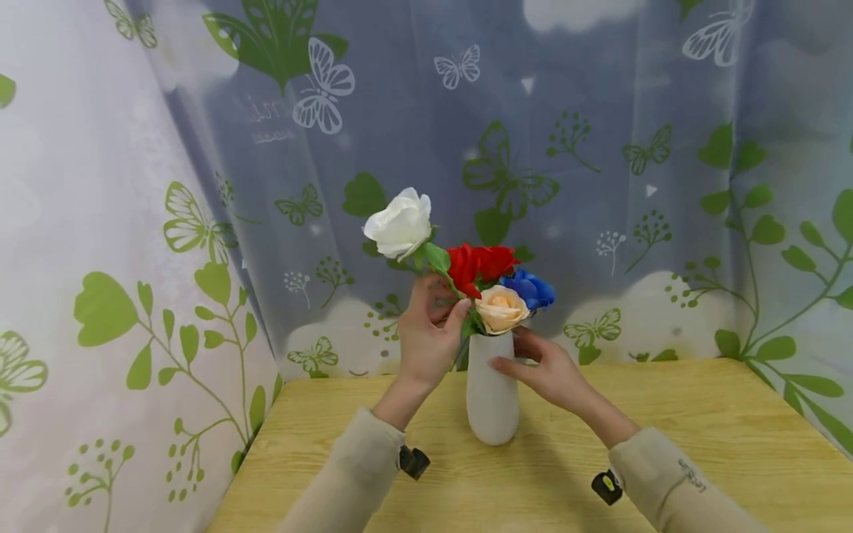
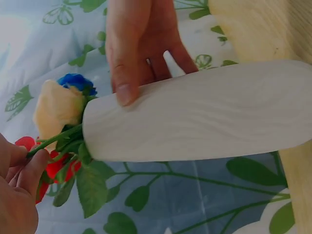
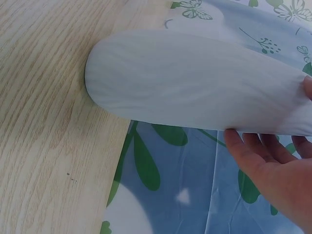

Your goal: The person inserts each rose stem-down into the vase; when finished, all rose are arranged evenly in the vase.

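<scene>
A white vase stands upright on the table, holding red flowers, a blue flower and a peach rose. My left hand is beside its mouth, pinching a green stem that runs to the vase opening. Above that hand a white rose leans to the left; its bloom is out of the left wrist view. My right hand grips the upper vase from the right, thumb across the front. In the right wrist view, its fingers touch the vase side.
The vase rests on a light wooden table. Behind it hangs a blue-grey curtain printed with butterflies and leaves, close to the table's back edge. A paler printed curtain borders the left side.
</scene>
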Demonstrator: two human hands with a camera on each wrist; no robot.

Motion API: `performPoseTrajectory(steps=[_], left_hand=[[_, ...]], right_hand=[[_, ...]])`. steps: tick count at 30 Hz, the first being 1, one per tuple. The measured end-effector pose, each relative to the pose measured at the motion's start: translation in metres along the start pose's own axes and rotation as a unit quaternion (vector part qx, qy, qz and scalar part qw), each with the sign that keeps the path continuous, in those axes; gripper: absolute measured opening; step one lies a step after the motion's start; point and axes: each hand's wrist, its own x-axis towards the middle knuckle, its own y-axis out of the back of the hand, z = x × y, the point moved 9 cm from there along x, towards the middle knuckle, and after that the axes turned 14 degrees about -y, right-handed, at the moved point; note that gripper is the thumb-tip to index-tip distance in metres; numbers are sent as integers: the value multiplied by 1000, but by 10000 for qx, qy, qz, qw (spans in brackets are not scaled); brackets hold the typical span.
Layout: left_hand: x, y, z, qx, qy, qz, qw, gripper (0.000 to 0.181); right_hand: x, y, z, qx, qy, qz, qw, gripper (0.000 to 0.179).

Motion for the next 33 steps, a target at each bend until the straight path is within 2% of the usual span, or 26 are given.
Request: performPoseTrajectory(steps=[8,12,18,23,27,29,33], left_hand=[[-18,-20,-9,412,44,-334,9986,37],[-24,-23,-14,441,122,-325,9984,38],[-25,-20,-15,311,267,-101,9991,30],[-20,-12,-10,407,90,152,9990,21],[-12,-2,-6,409,14,523,9978,20],[-8,2,-6,447,97,668,9967,23],[-3,8,-9,488,470,912,9935,32]], right_hand=[[1,1,0,91,20,-2,10000,73],[2,0,0,83,79,-5,9999,70],[2,-1,2,90,67,-43,9999,72],[-1,-1,2,104,49,-58,9999,72],[-1,0,2,85,-10,-78,9999,75],[-1,0,2,65,-34,-83,9999,77],[0,0,2,22,-32,-69,10000,79]])
